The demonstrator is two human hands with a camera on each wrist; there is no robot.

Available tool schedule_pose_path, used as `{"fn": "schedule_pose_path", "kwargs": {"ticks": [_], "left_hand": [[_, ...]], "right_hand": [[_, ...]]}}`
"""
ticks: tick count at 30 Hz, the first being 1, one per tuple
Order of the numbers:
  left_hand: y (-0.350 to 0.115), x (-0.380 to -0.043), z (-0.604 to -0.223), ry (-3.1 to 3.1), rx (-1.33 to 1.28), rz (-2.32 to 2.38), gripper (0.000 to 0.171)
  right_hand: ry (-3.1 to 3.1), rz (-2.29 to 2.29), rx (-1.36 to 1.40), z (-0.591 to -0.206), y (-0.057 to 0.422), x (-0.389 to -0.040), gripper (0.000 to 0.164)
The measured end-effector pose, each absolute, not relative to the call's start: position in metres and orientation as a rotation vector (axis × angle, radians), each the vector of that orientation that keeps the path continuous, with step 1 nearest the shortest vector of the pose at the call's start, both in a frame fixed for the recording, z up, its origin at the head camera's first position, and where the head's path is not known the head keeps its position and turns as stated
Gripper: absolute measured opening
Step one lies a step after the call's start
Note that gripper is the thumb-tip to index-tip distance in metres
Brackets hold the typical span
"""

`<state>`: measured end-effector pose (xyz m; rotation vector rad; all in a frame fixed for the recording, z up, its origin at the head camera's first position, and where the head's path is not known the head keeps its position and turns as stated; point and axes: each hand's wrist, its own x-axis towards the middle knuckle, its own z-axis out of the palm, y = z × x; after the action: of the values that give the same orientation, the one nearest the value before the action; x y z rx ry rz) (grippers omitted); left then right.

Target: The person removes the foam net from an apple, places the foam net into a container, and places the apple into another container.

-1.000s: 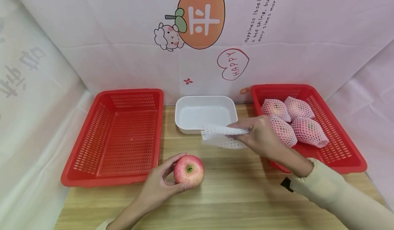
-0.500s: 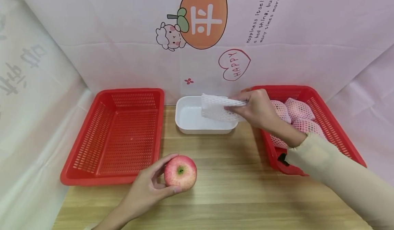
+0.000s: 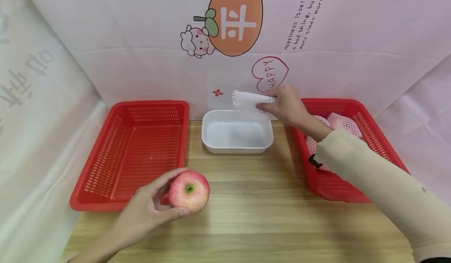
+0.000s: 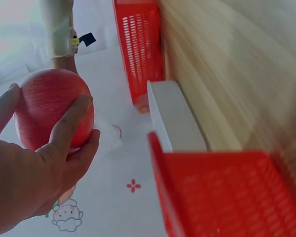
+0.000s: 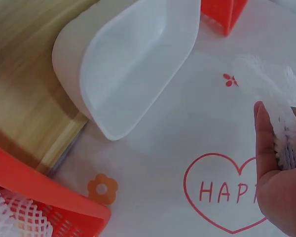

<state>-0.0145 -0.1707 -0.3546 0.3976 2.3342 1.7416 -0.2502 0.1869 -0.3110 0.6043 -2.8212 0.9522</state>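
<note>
A red-and-yellow apple (image 3: 189,192) is gripped in my left hand (image 3: 142,212), fingers behind it and thumb along its near side, by the front right corner of the left red basket (image 3: 78,184). The left wrist view shows the fingers wrapped round the apple (image 4: 44,106). Beyond the white tray (image 3: 237,150), my right hand (image 3: 287,104) pinches a white foam fruit net (image 3: 248,101), raised in front of the back cloth. In the right wrist view the net (image 5: 281,111) sits between thumb and fingers, its far end blurred.
At the right stands another red basket (image 3: 338,195) holding several apples in foam nets (image 3: 345,124), partly hidden by my right sleeve (image 3: 373,169). The white tray sits between both baskets on the wooden table (image 3: 246,216), against the printed back cloth (image 3: 148,59).
My right hand has lifted the foam net up and away, from in front of the white tray to above its far edge. My left hand has drawn the apple leftward.
</note>
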Motion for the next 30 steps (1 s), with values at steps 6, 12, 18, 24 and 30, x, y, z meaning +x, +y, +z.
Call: {"fn": "schedule_pose_path", "kwargs": {"ticks": [6,12,18,24,30], "left_hand": [[-0.189,-0.024,-0.33,2.459,0.38,1.603,0.075],[-0.211,-0.043,-0.309,2.519,0.256,1.514,0.076],[-0.241,-0.076,-0.307,2.386,0.109,1.662,0.08],[-0.266,-0.115,-0.319,2.124,-0.079,1.919,0.087],[-0.286,-0.147,-0.323,2.032,-0.207,1.968,0.09]], "right_hand": [[-2.888,0.938,0.586,-0.323,0.185,-0.271,0.035],[-2.98,0.955,0.534,-0.336,0.183,-0.286,0.04],[-3.084,0.975,0.513,-0.352,0.177,-0.292,0.035],[-3.189,0.942,0.518,-0.37,0.167,-0.296,0.034],[-3.258,0.906,0.5,-0.379,0.161,-0.3,0.042]]}}
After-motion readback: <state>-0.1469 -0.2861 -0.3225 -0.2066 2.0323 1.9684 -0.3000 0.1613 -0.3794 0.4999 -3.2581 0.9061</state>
